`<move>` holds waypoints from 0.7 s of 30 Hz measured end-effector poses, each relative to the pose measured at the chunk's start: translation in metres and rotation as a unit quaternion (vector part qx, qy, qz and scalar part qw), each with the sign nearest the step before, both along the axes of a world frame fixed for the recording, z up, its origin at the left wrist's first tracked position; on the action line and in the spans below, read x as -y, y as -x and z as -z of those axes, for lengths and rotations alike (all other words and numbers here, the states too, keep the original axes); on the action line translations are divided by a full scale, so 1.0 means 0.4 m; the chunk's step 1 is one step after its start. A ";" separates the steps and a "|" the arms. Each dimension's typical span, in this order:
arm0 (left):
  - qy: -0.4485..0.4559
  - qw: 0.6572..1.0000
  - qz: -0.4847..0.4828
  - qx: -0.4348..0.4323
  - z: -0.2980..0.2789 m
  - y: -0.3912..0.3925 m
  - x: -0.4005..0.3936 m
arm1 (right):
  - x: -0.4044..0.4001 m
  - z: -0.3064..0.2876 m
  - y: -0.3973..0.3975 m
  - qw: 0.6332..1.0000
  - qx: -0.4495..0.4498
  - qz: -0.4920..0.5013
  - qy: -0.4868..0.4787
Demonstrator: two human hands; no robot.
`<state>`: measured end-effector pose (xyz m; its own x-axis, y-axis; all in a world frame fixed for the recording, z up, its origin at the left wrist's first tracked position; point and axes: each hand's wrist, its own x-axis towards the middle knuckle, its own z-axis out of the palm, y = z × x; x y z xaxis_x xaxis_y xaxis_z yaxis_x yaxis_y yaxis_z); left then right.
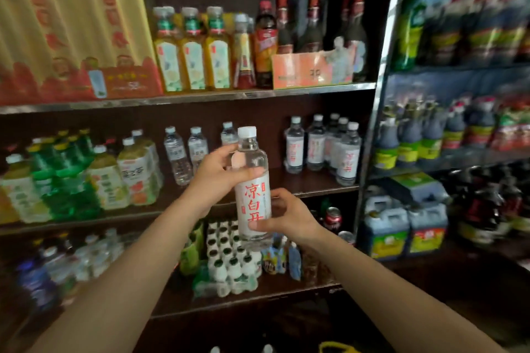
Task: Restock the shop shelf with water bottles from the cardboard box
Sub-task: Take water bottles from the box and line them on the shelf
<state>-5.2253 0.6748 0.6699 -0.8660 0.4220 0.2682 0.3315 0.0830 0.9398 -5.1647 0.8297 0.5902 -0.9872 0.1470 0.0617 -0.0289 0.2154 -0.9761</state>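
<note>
Water bottle [253, 183], upright, white cap on top and a white label with red characters, held in both hands in front of the middle shelf [321, 185], over its front edge. Left hand [218, 172] grips the bottle's upper body from the left, fingers curled around it; right hand [286, 216] clasps the lower part from the right (thumb across the label's lower end). Matching bottles [324, 149] stand near the shelf's right end.
</note>
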 end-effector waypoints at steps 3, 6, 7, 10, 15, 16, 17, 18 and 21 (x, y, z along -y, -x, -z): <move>0.019 0.999 0.026 0.001 0.012 0.069 -0.112 | -0.096 0.020 0.040 0.998 -0.005 0.058 -0.030; 0.035 0.998 0.044 0.003 0.042 0.140 -0.210 | -0.174 0.041 0.082 0.994 -0.013 0.098 -0.052; 0.036 0.998 0.051 0.005 0.052 0.164 -0.241 | -0.197 0.049 0.097 0.992 -0.015 0.112 -0.055; 0.050 0.996 0.069 0.023 0.081 0.238 -0.323 | -0.264 0.073 0.152 0.987 -0.004 0.151 -0.057; 0.070 0.989 0.121 0.058 0.121 0.372 -0.457 | -0.377 0.114 0.269 0.972 0.015 0.227 -0.060; 0.078 0.988 0.123 0.056 0.131 0.395 -0.482 | -0.396 0.122 0.293 0.968 0.019 0.242 -0.064; 0.086 0.987 0.123 0.056 0.139 0.418 -0.505 | -0.414 0.132 0.319 0.965 0.023 0.253 -0.066; 0.092 0.987 0.124 0.051 0.146 0.437 -0.529 | -0.430 0.144 0.344 0.963 0.027 0.260 -0.065; 0.115 0.984 0.133 0.027 0.178 0.494 -0.610 | -0.473 0.185 0.417 0.957 0.042 0.281 -0.058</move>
